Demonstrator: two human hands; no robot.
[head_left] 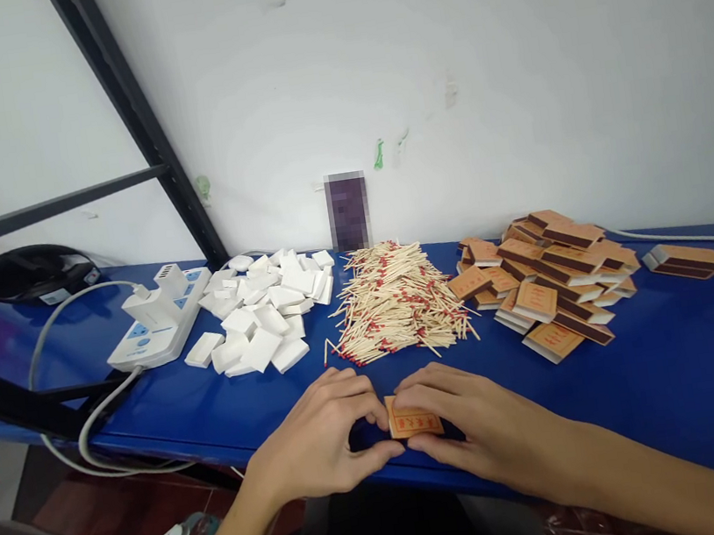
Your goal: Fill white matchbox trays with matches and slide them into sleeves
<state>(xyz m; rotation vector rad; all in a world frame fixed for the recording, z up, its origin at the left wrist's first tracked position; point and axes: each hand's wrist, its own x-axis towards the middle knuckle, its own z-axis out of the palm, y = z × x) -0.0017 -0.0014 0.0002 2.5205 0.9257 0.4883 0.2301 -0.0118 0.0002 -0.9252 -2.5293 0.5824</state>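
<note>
Both hands meet at the front edge of the blue table (676,364). My right hand (466,429) pinches an orange matchbox (413,419) between thumb and fingers. My left hand (321,436) is curled beside it, its thumb and fingertips at the box's left end. Just behind my hands lies a heap of red-tipped matches (395,302). A pile of white inner trays (263,307) sits to the left of the matches. To the right of them is a pile of orange matchboxes (550,276).
A white power strip (158,318) with plugs and grey cables lies at the left. A black round object (29,271) sits at the far left. One matchbox (685,259) lies apart at the right. A black metal frame (138,130) leans across the white wall.
</note>
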